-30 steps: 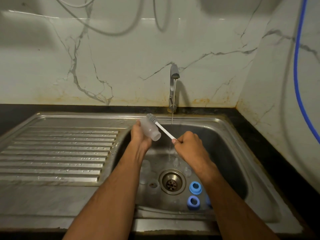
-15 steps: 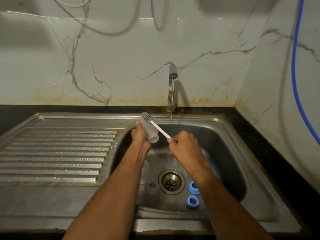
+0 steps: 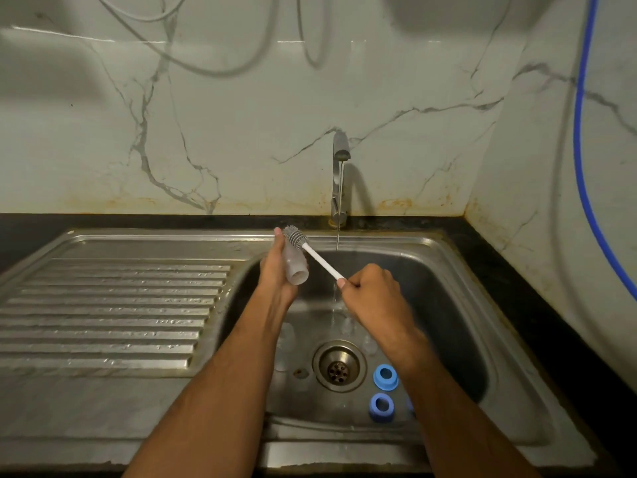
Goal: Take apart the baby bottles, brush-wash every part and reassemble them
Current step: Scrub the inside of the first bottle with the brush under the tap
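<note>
While left hand (image 3: 275,270) grips bottle (image 3: 295,267) (tilted), brush (image 3: 295,235) touches.

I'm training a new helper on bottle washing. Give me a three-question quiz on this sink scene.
1. True or false: water is running from the tap.
2. Which hand holds the brush? A) left hand B) right hand
3. Fill in: the two blue rings lie in the sink beside the ____.

Key:
1. True; a thin stream falls from the spout.
2. B; the right hand grips the white handle, while the left hand holds the clear bottle, the bristles against its outside.
3. drain.
</note>
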